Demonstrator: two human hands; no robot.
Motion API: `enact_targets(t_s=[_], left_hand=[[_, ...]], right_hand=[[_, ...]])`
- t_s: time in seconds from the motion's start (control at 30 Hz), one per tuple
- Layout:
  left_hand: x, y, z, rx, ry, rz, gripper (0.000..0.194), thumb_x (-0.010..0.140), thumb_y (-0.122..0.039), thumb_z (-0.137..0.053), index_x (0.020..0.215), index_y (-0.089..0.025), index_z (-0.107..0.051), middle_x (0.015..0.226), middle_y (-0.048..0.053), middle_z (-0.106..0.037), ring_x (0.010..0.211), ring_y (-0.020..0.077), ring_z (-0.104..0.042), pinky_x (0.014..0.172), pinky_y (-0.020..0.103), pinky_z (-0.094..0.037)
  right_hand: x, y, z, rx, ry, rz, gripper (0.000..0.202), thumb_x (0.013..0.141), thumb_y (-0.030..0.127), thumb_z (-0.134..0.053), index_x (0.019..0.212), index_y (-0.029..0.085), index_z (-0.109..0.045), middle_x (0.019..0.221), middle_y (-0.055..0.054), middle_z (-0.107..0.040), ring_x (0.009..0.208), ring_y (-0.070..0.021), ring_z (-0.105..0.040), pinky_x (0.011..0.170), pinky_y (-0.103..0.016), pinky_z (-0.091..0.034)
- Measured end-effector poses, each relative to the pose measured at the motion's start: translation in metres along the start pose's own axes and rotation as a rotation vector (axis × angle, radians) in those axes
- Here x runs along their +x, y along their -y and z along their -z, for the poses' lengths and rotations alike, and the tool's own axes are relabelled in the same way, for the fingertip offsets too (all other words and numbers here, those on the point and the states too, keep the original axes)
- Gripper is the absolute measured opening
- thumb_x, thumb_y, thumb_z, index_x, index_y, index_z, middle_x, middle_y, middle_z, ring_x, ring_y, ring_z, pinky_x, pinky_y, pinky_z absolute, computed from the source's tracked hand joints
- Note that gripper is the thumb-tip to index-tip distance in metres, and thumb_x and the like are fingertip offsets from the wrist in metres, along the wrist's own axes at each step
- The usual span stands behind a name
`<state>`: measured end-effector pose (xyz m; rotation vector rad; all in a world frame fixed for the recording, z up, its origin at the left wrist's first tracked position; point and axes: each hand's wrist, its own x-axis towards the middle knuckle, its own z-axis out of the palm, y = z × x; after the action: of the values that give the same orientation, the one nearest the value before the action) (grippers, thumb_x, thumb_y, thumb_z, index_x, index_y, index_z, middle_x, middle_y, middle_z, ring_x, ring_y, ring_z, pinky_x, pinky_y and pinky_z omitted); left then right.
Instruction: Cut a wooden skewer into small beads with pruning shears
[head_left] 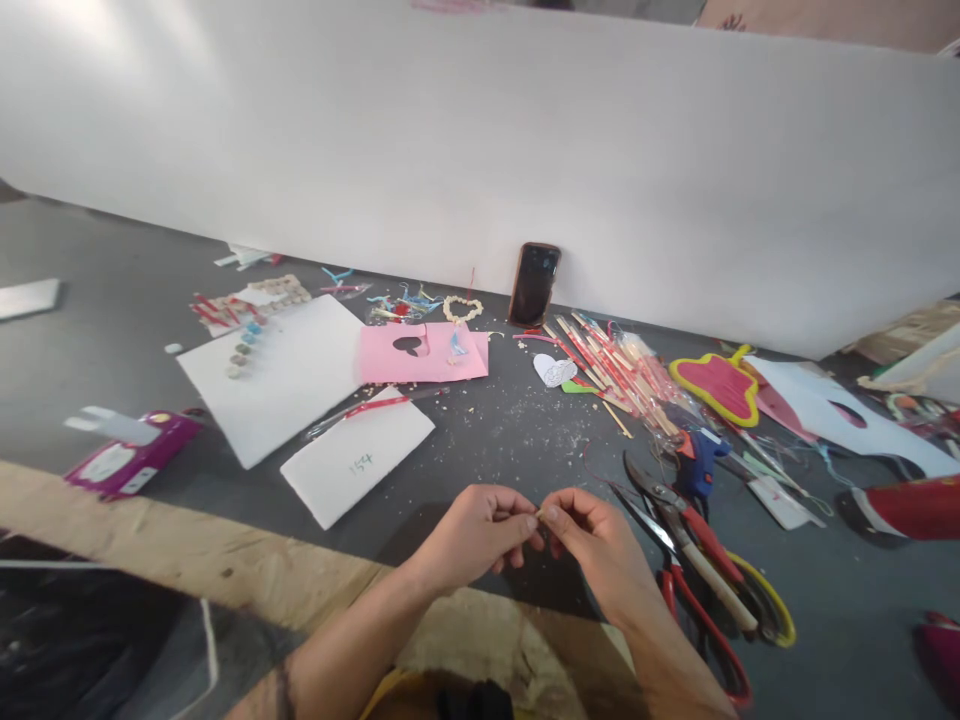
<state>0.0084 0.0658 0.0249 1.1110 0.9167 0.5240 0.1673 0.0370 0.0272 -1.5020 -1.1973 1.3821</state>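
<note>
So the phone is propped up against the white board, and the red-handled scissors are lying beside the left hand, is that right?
Not quite: the head view shows the red-handled scissors lying beside the right hand, not the left hand. The phone is indeed propped up against the white board.

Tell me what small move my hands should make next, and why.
I'd probably shift your left hand and right hand slightly forward over the dark table: both seem to pinch a tiny pale piece near the table's front edge, and small pale bits lie scattered beyond, so a dropped piece could be hard to find.
</note>
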Motion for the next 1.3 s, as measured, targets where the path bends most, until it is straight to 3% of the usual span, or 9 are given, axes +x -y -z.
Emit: enact_targets(t_s=[0.47,0.9,1.13,1.3], left_hand=[[0.0,0.006,-0.001,-0.304,0.112,0.066,0.03,0.071,-0.038,-0.064,0.076,-0.009,-0.065,0.071,0.008,-0.065,0.043,0.003,-0.042,0.035,0.014,-0.025],[-0.001,0.006,-0.004,-0.213,0.05,0.058,0.026,0.073,-0.037,-0.061,0.072,-0.01,-0.063,0.066,0.004,-0.064,0.042,0.0033,-0.039,0.037,0.016,-0.023],[-0.003,0.005,-0.005,-0.164,0.006,0.03,0.027,0.074,-0.038,-0.06,0.071,-0.011,-0.063,0.061,0.003,-0.063,0.041,0.0035,-0.036,0.038,0.017,-0.022],[-0.004,0.003,0.001,-0.155,-0.06,0.031,0.025,0.077,-0.036,-0.058,0.074,-0.011,-0.061,0.067,0.004,-0.065,0.042,0.0032,-0.037,0.038,0.016,-0.023]], right_hand=[[-0.007,-0.014,-0.005,0.371,0.011,-0.063,0.02,0.076,0.036,-0.064,0.07,0.017,-0.06,0.057,0.002,-0.055,0.055,-0.0109,-0.049,0.054,-0.025,-0.035],[-0.008,-0.014,-0.008,0.232,-0.038,-0.004,0.021,0.078,0.037,-0.061,0.071,0.017,-0.057,0.058,0.002,-0.055,0.056,-0.0114,-0.048,0.054,-0.025,-0.037],[-0.011,-0.003,-0.002,-0.064,-0.082,0.068,0.026,0.082,0.041,-0.052,0.071,0.018,-0.055,0.058,0.002,-0.054,0.055,-0.0116,-0.049,0.053,-0.022,-0.04],[-0.004,-0.009,0.013,-0.749,-0.179,0.246,0.019,0.086,0.03,-0.044,0.076,0.019,-0.057,0.067,-0.001,-0.059,0.063,-0.0152,-0.055,0.06,-0.025,-0.042]])
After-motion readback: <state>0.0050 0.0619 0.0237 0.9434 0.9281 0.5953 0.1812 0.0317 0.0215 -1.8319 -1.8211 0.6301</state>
